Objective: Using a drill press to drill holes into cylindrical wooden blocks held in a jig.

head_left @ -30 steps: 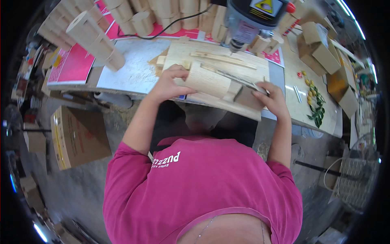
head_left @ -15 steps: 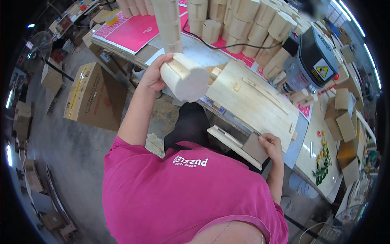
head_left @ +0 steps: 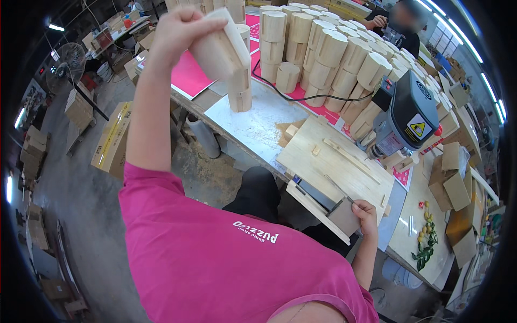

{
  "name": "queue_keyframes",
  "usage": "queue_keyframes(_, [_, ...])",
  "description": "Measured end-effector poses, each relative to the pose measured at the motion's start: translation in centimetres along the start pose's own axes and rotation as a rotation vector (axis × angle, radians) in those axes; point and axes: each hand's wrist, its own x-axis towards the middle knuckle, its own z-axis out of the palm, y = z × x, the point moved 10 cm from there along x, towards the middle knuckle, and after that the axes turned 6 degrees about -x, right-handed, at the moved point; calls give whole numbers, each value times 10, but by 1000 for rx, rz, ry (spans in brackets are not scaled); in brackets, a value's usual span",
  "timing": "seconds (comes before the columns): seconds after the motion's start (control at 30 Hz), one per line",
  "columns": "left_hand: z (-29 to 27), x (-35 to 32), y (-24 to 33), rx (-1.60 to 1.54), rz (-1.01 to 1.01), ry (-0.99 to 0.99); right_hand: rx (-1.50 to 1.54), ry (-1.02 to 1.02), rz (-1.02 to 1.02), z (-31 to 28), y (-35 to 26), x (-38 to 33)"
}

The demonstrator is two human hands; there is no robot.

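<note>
My left hand (head_left: 180, 33) is raised at the upper left, fingers wrapped over the end of a pale wooden cylinder (head_left: 218, 51) with a groove along its side. The cylinder is tilted, in front of a stack of similar wooden cylinders (head_left: 240, 97), and partly hides it. At the table's near edge, my right hand (head_left: 366, 214) grips the corner of a flat grey-brown piece (head_left: 343, 217), thumb on top. That piece rests by an open wooden drawer (head_left: 318, 211) below a wooden board (head_left: 334, 161) with strips fixed on it; its exact kind is unclear.
A bench drill (head_left: 406, 113) stands right of the board, its black cable (head_left: 301, 99) crossing the table. Many wooden cylinders (head_left: 328, 54) are stacked behind. Cardboard boxes (head_left: 455, 177) sit at right, another box (head_left: 113, 140) on the floor at left. A co-worker (head_left: 404, 27) is at the far side.
My left hand has lifted the wooden cylinder up, away and to the left, over by the stack. My right hand stays on the flat piece, and the view has tilted up.
</note>
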Motion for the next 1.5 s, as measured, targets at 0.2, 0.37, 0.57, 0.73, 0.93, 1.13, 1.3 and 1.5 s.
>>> queue_keyframes(0.2, [-15, 76, 28, 360, 225, 139, 27, 21, -16, 0, 1, 3])
queue_keyframes(0.37, [10, 134, -16, 435, 128, 112, 19, 41, -22, -7, 11, 6])
queue_keyframes(0.57, [26, 160, -40, 478, 24, 94, 49, 47, -6, -7, 18, 7])
queue_keyframes(0.73, [35, 155, -38, 451, 62, 64, 64, 54, -9, -8, 18, 6])
queue_keyframes(0.93, [36, 153, -42, 449, 55, 42, 29, 45, -20, -6, 12, 9])
queue_keyframes(1.13, [29, 153, -44, 495, 73, 68, 29, 33, -16, -5, 15, 8])
queue_keyframes(1.3, [32, 150, -42, 480, 86, 72, 59, 42, -14, -6, 16, 9])
queue_keyframes(1.5, [34, 146, -36, 482, 82, 78, 35, 37, -25, -6, 14, 9])
